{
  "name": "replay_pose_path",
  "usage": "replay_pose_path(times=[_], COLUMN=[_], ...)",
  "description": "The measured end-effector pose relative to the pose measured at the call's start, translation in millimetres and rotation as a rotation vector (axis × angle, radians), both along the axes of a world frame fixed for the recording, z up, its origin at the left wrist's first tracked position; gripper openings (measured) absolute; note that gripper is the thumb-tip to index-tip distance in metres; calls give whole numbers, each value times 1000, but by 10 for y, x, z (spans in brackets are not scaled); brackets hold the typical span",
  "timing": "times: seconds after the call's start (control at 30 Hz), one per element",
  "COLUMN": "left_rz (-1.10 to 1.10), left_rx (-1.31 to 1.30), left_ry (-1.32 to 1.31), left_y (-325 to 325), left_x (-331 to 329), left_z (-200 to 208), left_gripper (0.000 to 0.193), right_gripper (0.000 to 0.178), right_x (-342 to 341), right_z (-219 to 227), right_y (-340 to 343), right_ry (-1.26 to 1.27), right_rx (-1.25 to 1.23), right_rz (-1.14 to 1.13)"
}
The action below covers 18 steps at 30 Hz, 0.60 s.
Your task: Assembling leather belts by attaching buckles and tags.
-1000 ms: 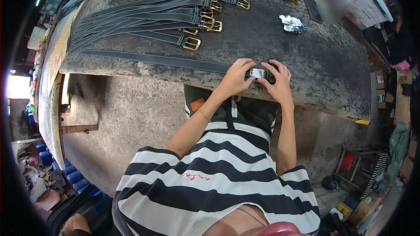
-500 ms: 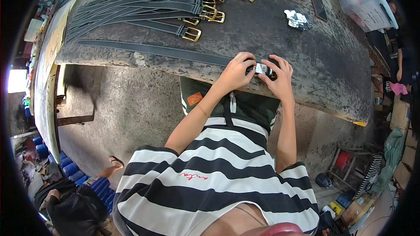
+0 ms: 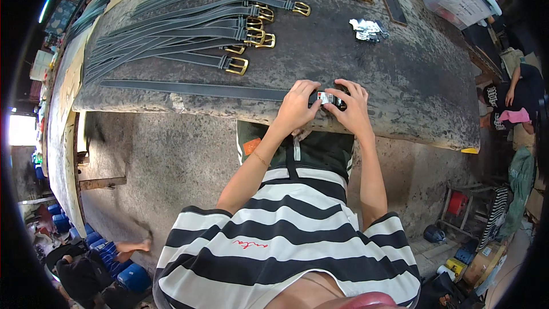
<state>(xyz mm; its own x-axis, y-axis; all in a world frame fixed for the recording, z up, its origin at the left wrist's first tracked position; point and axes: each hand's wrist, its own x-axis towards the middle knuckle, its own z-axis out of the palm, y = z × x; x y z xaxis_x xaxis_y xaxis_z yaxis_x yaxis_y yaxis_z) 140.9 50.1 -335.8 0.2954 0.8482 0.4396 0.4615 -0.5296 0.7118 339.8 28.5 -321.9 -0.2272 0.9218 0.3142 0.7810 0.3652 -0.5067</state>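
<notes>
Both bare forearms reach up from the lower edge and converge at the middle; the left hand (image 3: pixel 297 106) is knuckles-up, fingers curled down and pinched at the tips; the right hand (image 3: pixel 353 109) mirrors it, fingers bent and spread, thumb tucked inward; the fingertips of both hands nearly meet; each grip is closed tight.

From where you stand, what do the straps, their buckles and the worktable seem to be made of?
Straps: probably leather, dark and matte with stitched edges. Buckles: metal with a shiny brass-gold finish. Worktable: looks like rough, mottled grey stone or concrete, though a worn covering is possible.
</notes>
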Motion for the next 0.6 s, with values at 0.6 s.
replay_pose_path(times=[0.6], left_rz=[-38], left_rx=[12], left_ry=[18], left_y=[49], left_x=[-26], left_z=[-31], left_gripper=[24], right_gripper=[44], right_x=[-7], right_z=[-1], right_y=[23], right_ry=[-52], right_rx=[31], right_rz=[4])
